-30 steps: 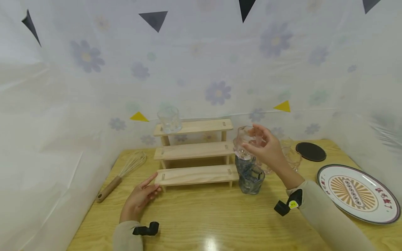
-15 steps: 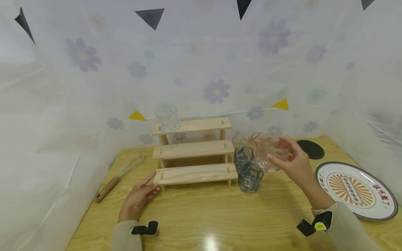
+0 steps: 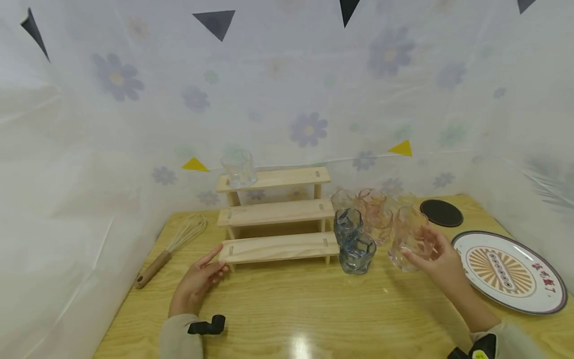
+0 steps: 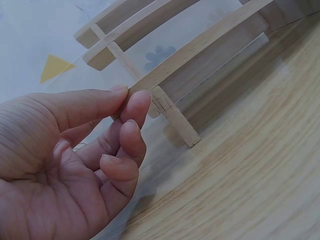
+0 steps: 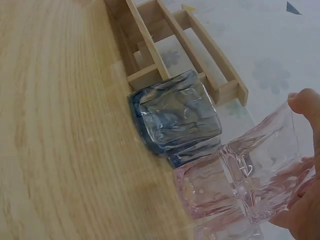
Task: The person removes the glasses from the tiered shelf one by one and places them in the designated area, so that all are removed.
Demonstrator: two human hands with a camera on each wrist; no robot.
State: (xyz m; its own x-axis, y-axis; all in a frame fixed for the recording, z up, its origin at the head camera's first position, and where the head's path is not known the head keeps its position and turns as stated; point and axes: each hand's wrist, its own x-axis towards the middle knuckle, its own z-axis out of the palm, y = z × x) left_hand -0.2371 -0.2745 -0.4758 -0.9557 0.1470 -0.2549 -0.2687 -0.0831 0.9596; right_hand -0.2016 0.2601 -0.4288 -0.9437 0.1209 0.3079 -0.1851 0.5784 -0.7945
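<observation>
My left hand (image 3: 197, 281) pinches the left end of the lowest board of a three-tier wooden display stand (image 3: 278, 248); in the left wrist view, thumb and forefinger (image 4: 135, 106) meet at the board's corner. At the right, my right hand (image 3: 439, 257) holds a pale pink drinking glass (image 3: 405, 239) upright between thumb and fingers. The right wrist view shows this held glass (image 5: 265, 165) close up, overlapping a pink glass (image 5: 202, 185) behind it. Whether its base touches the table, I cannot tell. One clear glass (image 3: 239, 169) stands on the top tier's left end.
Two blue-grey glasses (image 3: 357, 254) stand beside the stand's right end, with several pink and clear glasses (image 3: 375, 212) behind. Further right are a black round mat (image 3: 441, 213) and a patterned plate (image 3: 508, 271). A whisk (image 3: 168, 254) lies left of the stand.
My right hand has carried the pale pink glass from beside the stand's right end rightward and down, past the blue-grey glasses. The left hand keeps its grip on the stand.
</observation>
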